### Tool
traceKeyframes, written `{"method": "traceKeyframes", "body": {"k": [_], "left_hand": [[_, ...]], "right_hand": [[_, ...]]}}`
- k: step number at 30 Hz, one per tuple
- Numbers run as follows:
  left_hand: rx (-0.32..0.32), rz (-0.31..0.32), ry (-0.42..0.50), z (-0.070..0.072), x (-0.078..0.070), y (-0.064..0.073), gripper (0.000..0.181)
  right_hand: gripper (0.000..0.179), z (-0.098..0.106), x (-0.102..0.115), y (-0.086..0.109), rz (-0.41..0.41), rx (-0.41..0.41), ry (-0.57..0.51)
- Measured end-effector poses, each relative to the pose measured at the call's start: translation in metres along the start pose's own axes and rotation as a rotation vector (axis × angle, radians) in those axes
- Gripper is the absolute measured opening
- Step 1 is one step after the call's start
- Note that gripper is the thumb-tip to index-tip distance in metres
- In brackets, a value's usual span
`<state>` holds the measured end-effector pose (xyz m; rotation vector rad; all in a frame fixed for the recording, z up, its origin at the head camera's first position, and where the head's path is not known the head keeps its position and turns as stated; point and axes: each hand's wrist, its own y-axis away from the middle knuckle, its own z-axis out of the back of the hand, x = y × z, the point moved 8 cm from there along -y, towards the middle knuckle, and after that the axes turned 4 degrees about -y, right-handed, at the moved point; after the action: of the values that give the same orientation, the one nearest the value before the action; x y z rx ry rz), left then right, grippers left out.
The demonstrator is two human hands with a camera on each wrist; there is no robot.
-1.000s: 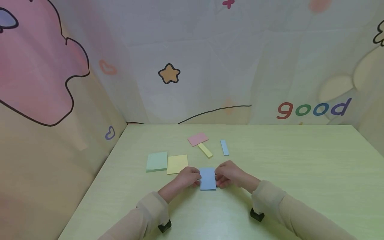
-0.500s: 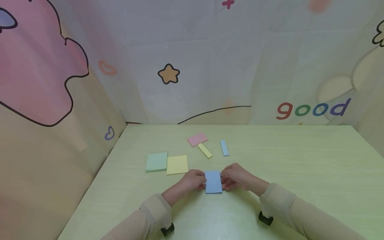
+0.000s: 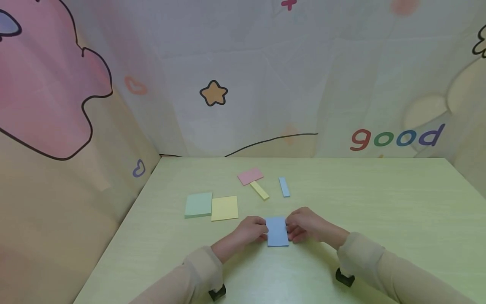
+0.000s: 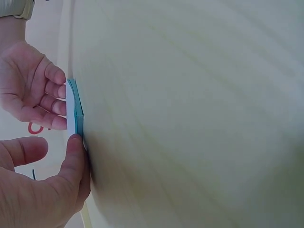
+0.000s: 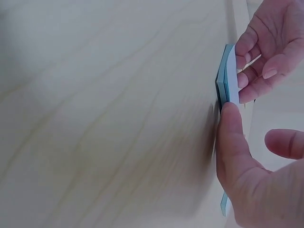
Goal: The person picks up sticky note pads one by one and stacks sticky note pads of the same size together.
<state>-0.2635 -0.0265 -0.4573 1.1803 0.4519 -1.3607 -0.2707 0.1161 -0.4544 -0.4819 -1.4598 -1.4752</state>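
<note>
Left hand, right hand and the blue pad between them now sit farther right of the yellow pad — loose fingers against the blue pad's sides — while the green pad lies just left of the yellow one.

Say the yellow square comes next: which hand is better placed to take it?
Probably the left hand: it is nearer the yellow square, while the right hand sits beyond the blue pad. Both hands touch that pad's sides.

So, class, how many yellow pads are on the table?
2: the square yellow pad, right of the green pad; the narrow yellow pad, in front of the pink pad.
</note>
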Motion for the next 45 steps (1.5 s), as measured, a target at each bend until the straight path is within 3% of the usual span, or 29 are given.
{"method": "traceKeyframes", "body": {"k": [19,45], "left_hand": [[0.002,-0.034,-0.047,-0.017,-0.011,-0.004,0.034],[0.026,-0.067,-0.044,-0.035,-0.021,-0.008,0.033]], "right_hand": [[0.025,0.016,-0.005,0.012,-0.001,0.029,-0.020],[0.024,0.033,-0.016,0.014,0.005,0.032,-0.019]]}}
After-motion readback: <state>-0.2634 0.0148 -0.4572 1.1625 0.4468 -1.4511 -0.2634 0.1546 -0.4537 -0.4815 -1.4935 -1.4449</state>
